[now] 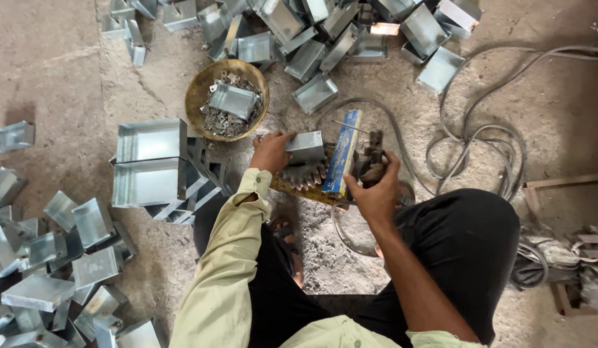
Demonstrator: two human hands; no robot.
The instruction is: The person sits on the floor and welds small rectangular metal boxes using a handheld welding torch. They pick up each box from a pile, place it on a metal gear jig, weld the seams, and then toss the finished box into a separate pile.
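My left hand (pixel 271 153) grips a small folded sheet-metal box (pixel 306 146) and holds it down on a rusty toothed gear (pixel 303 174) that lies on a yellowish plate. My right hand (pixel 377 191) is closed around the dark, grimy handle of a tool (pixel 372 158) just right of the box. A long blue packet (pixel 343 152) lies upright between the two hands. I am squatting on the concrete floor, my knees below the hands.
A round basket (pixel 199 93) holding small metal clips and one box sits above left. Stacked metal trays (pixel 150 164) stand to the left. Several loose metal boxes lie at the top (pixel 312 58) and lower left (pixel 47 258). Grey cables (pixel 479 138) loop to the right.
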